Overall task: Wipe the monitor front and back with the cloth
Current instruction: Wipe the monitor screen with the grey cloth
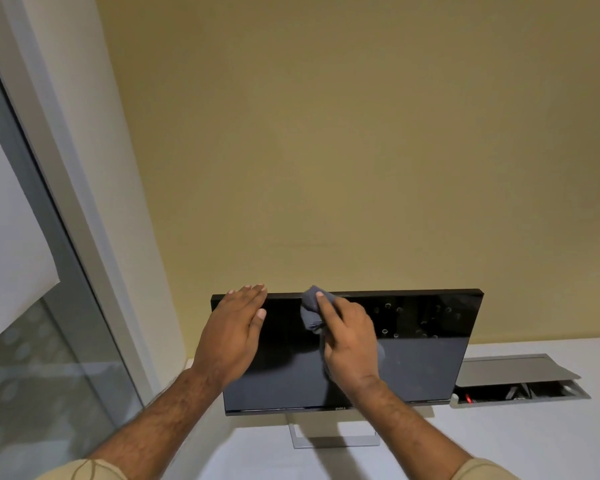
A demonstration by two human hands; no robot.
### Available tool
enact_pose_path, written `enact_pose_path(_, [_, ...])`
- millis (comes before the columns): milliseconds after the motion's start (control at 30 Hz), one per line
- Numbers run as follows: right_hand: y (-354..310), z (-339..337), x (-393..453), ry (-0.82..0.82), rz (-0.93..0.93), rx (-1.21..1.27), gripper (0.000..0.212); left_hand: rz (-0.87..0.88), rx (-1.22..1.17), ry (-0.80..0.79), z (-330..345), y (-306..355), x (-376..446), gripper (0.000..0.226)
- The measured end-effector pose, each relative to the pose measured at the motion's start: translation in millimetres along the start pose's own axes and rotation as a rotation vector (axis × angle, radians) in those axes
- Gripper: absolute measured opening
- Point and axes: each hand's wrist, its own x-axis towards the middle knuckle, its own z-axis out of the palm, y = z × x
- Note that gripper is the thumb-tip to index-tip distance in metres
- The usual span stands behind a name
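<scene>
A black monitor (420, 355) stands on a silver stand (336, 436) on a white desk, its dark screen facing me. My left hand (232, 334) lies flat with straight fingers over the screen's upper left corner, fingertips at the top edge. My right hand (350, 337) grips a bunched grey cloth (310, 311) and presses it against the screen near the top edge, left of centre. The back of the monitor is hidden.
The white desk (516, 441) runs along a yellow wall (326, 150). An open grey cable box (520, 384) is set in the desk to the right of the monitor. A glass window with a grey frame (49, 254) fills the left side.
</scene>
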Motion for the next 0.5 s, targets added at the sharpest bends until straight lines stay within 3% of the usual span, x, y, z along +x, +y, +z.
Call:
enact_pose_path(100, [-16.6,18.0,-1.9,-0.090,-0.169,-0.072,0.053,0.007,0.007,-0.009,0.2,-1.2,0.8,0.060])
enact_pose_path(200, [-15.2,29.8,-24.1,-0.308,-0.395,-0.213,0.053,0.025,0.027,-0.011,0.1,-2.3,1.6,0.059])
enact_pose_path(300, [2.6,31.0,-59.3,-0.518,-0.479,-0.289,0.062,0.013,0.024,-0.006,-0.6,-1.3,0.1,0.059])
enact_pose_path(400, [19.7,23.7,-77.1,-0.536,-0.436,-0.313,0.065,0.004,0.013,0.004,0.1,0.8,-2.7,0.058])
enact_pose_path(500, [26.4,10.9,-63.7,-0.397,-0.319,-0.296,0.075,-0.007,-0.003,0.014,0.9,2.1,-3.8,0.057])
